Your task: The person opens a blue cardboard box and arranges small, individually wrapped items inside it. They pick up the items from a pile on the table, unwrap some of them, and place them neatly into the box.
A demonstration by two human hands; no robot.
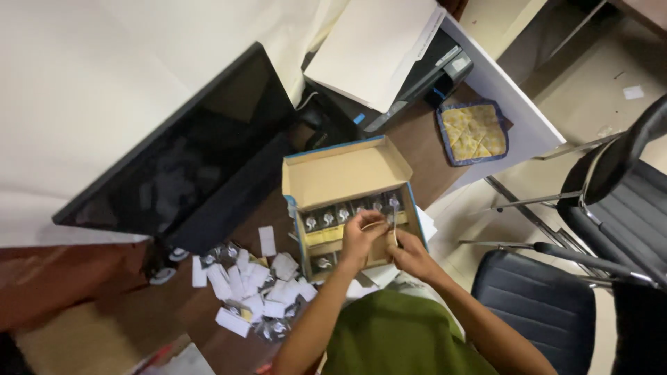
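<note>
Seen from the head camera, both forearms reach forward from a green-clad lap over the open brown cardboard box with blue edges (347, 173), which sits on the dark wooden desk (417, 132) with its lid flap folded back. The left hand (361, 236) is bent at the wrist, fingers curled narrow and pinched over the box's front half, touching the small packets there; exactly what it grips is too small to tell. The right hand (411, 253) lies just beside it at the box's near right corner, fingers drawn in and pinching a thin pale strip (395, 232) that stands upright between the two hands. Inside the box, a row of small clear packets with metal pieces (347, 212) stands along the back wall, with a yellowish band below them.

To the left of the box, a loose heap of white paper slips and clear packets (250, 288) is scattered on the desk. A black flat monitor (187, 146) leans behind them. Further back stand a dark printer topped with a white sheet (389, 55) and a yellow quilted cloth with blue border (474, 132). A black office chair (611, 208) stands to the right, well apart.
</note>
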